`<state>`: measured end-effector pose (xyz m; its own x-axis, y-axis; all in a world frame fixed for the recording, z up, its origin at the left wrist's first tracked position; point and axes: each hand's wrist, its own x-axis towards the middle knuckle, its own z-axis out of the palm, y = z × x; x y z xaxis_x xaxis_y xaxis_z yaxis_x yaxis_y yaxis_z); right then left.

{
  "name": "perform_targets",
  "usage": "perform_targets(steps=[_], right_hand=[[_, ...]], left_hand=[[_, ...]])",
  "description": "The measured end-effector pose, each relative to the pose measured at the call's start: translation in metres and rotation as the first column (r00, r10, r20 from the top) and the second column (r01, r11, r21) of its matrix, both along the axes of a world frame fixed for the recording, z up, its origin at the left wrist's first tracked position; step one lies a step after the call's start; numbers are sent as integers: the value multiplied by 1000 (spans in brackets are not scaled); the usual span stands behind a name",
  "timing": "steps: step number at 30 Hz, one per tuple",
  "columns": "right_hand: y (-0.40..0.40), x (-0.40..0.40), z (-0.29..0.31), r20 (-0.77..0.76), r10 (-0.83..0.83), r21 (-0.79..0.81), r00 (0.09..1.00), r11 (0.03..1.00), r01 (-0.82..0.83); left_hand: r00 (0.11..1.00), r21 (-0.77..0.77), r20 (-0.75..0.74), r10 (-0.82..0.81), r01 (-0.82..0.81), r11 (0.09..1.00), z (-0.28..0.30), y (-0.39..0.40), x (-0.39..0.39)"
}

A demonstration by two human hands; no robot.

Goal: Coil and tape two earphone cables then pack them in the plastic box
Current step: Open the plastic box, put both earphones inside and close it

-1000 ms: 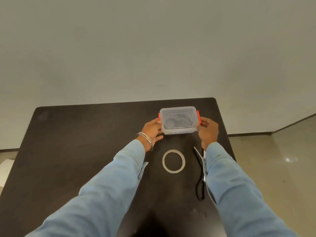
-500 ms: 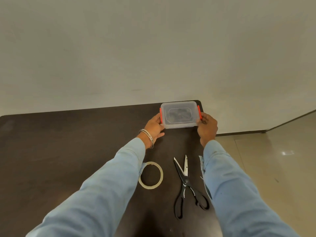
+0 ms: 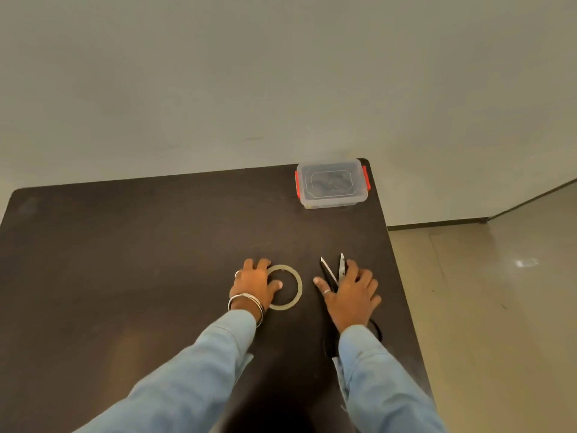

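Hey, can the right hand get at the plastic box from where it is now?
Probably yes. The right hand lies on the scissors, and the box sits lid-on at the table's far right corner with only bare tabletop between them, though it would take a long forward stretch.
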<state>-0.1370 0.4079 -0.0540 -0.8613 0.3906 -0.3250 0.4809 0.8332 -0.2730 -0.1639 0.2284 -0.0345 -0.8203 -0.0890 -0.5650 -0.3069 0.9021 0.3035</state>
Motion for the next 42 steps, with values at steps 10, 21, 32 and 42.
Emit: perform_targets(steps=[10, 21, 32, 42], right_hand=[[2, 9, -2, -23, 89, -92, 996, 992, -91], [43, -58, 10, -134, -89, -115, 987, 991, 73], [49, -76, -2, -127, -146, -233, 981, 966, 114], [49, -68, 10, -64, -91, -148, 994, 986, 81]], left_hand=[[929, 146, -102, 355, -339, 929, -13, 13, 11], [790, 398, 26, 613, -571, 718, -17, 59, -36], [774, 504, 144, 616, -593, 628, -20, 73, -46], [878, 516, 210, 430, -473, 714, -11, 47, -35]])
